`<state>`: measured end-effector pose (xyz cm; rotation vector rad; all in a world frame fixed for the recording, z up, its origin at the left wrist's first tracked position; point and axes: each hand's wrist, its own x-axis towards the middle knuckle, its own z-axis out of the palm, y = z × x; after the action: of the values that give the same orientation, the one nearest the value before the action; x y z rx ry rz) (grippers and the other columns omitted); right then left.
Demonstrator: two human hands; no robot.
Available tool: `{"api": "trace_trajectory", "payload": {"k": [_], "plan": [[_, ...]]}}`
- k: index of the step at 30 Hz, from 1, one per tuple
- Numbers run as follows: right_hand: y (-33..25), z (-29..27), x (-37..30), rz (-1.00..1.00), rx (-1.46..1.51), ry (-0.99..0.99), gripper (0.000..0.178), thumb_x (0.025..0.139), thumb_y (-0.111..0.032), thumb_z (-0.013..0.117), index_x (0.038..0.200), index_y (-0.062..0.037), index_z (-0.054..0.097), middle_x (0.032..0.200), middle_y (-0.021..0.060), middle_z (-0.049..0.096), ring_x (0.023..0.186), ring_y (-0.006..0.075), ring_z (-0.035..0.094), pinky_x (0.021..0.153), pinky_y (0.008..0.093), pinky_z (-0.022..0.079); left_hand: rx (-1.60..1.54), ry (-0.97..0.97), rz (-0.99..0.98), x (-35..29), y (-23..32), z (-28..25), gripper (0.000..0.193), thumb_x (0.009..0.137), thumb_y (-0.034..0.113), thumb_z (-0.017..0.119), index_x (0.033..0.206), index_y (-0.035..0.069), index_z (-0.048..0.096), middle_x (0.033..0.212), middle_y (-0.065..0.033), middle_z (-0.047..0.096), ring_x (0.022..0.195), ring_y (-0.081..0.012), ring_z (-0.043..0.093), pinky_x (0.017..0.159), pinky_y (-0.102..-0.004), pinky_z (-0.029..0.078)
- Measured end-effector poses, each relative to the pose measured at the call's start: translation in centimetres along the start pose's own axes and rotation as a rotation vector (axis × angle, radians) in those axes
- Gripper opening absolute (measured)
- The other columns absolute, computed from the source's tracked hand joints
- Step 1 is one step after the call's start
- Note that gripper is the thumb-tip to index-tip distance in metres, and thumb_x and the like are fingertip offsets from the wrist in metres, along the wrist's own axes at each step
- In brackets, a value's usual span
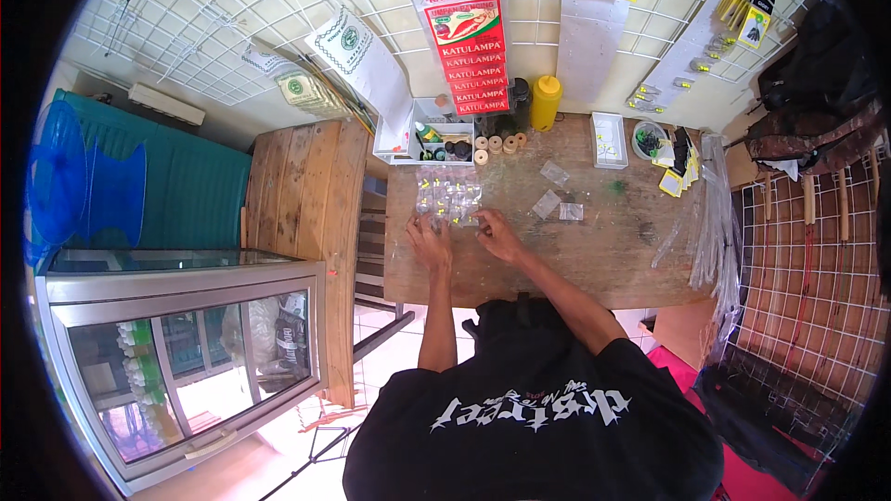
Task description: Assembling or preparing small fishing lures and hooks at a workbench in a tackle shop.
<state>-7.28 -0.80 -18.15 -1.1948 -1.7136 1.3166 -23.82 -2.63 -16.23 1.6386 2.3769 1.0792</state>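
On the worn wooden table (594,250) lies a cluster of small clear plastic packets (448,197) with yellow-green bits inside. My left hand (429,241) rests flat on the table at the near left edge of the cluster, fingers spread toward the packets. My right hand (497,232) sits at the cluster's near right edge, fingertips touching a clear packet. Whether either hand pinches a packet is too small to tell. A few loose clear packets (555,199) lie to the right.
A white compartment tray (436,141), small spools (497,143), a yellow bottle (545,102) and a white tray (608,141) line the table's back. Hanging red packs (471,56) cover the wire wall grid. A glass cabinet (176,353) stands left; plastic sleeves (716,223) lie right.
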Motion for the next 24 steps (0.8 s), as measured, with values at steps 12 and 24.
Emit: {"api": "trace_trajectory", "payload": {"k": [12, 24], "plan": [[0.3, -0.8, -2.3, -0.169, -0.470, -0.037, 0.054, 0.077, -0.002, 0.061, 0.129, -0.0171, 0.056, 0.144, 0.0226, 0.028, 0.125, 0.0405, 0.039, 0.105, 0.0458, 0.036, -0.013, -0.197, 0.229, -0.8, 0.9, -0.1, 0.037, 0.067, 0.022, 0.082, 0.102, 0.015, 0.072, 0.125, -0.0107, 0.049, 0.116, -0.0321, 0.045, 0.097, -0.0429, 0.038], [-1.4, -1.6, -2.4, -0.111, -0.607, -0.071, 0.062, 0.077, -0.007, 0.062, 0.137, -0.0188, 0.048, 0.149, 0.0234, 0.022, 0.115, 0.0414, 0.044, 0.101, 0.0472, 0.039, 0.053, -0.280, 0.173, -0.7, 2.9, -0.1, 0.036, 0.079, 0.025, 0.072, 0.113, 0.014, 0.068, 0.135, -0.0125, 0.042, 0.124, -0.0331, 0.037, 0.103, -0.0463, 0.032]]}}
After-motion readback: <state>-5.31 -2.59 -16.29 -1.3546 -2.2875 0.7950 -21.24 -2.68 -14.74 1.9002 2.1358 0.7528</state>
